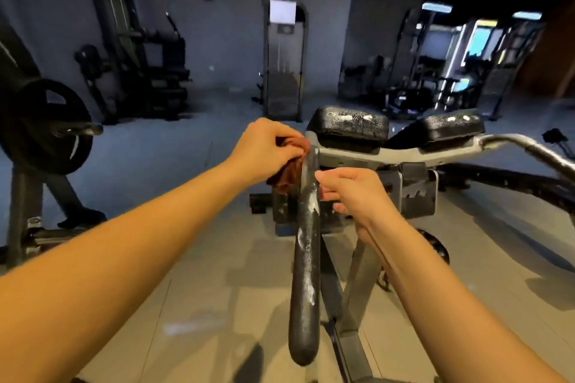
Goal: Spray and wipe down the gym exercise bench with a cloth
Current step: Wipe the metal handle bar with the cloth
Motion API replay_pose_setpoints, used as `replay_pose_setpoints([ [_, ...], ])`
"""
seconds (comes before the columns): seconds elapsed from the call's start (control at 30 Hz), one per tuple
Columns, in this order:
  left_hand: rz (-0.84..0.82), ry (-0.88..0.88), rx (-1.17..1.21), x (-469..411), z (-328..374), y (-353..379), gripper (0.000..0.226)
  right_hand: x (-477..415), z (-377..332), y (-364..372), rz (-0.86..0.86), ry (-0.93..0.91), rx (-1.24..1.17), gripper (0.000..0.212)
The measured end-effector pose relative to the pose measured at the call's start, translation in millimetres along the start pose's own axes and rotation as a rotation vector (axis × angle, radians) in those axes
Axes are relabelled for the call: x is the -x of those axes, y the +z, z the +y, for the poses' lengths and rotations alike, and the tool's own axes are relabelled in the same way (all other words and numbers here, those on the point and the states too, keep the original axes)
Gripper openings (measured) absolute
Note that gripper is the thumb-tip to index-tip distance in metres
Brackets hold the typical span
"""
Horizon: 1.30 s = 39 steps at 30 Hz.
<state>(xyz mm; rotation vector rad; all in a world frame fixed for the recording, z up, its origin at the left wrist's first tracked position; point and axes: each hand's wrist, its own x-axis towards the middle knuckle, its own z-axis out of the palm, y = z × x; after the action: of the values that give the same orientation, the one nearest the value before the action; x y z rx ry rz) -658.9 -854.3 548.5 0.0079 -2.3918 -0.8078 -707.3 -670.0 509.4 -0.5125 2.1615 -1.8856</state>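
Observation:
A grey exercise machine stands in front of me, its black handle (306, 274) running toward me and streaked with white foam. My left hand (267, 149) grips a brown cloth (287, 174) against the top left side of that handle. My right hand (351, 196) is at the handle's right side, fingers curled, thumb and fingertips touching the bar. Two black pads, the left pad (348, 126) and the right pad (451, 127), sit behind on the grey frame (404, 152), both with white foam spots. No spray bottle is in view.
A barbell rack with a black weight plate (46, 127) stands at the left. Weight-stack machines (284, 65) line the far wall, more machines (451, 71) at the right. A curved steel bar (529, 149) extends right. Tiled floor (186, 305) lies around the machine.

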Motion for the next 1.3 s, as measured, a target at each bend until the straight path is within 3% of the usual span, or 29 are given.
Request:
replay_pose_setpoints([
  [0.23,-0.043,0.273,0.034,99,2,-4,0.018,-4,21,7,0.010,-0.115,-0.064,0.019],
  [0.53,0.087,0.097,-0.052,5,5,10,0.012,-13,13,4,-0.098,0.064,-0.099,0.016],
  [0.63,0.062,0.165,0.000,39,4,7,0.017,-12,13,0,-0.161,0.129,-0.144,0.010],
  [0.83,-0.157,0.312,0.041,146,28,-19,0.013,-10,18,0,-0.154,0.105,-0.138,0.013],
  [0.97,-0.060,0.320,-0.076,110,32,-10,0.014,-11,19,2,-0.149,0.092,-0.133,0.013],
  [1.13,0.077,0.175,-0.105,55,16,4,0.014,-11,18,5,-0.146,0.103,-0.134,0.013],
  [1.3,-0.099,0.290,0.004,129,24,-17,0.016,-9,14,4,-0.139,0.083,-0.108,0.013],
])
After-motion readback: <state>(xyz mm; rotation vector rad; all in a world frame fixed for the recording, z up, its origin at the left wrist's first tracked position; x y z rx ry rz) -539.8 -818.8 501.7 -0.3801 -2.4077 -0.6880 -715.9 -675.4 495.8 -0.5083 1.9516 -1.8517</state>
